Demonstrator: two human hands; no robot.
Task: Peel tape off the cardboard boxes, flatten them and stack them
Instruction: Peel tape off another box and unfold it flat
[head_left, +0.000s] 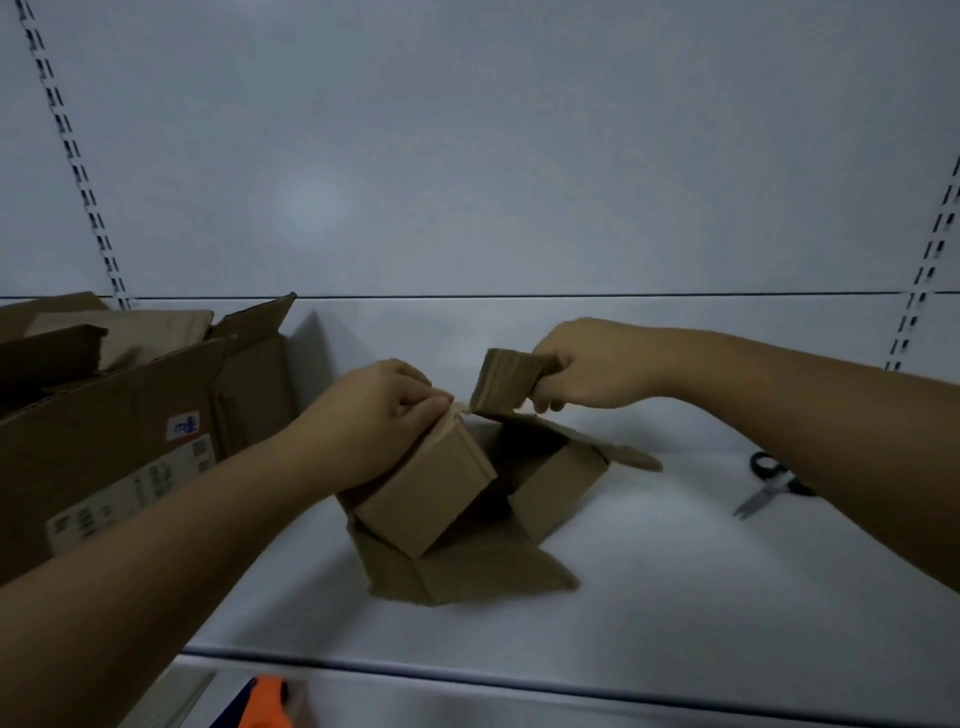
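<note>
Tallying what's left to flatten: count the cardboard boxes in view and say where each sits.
2. A small box at the shelf's centre, gripped by the left hand and right hand; a large box at far left holding cardboard pieces, which may hide more.

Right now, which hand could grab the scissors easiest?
The right hand, probably. The scissors lie on the shelf on its side, under the right forearm. The left hand is across the small box, pinching a flap, farther away.
</note>
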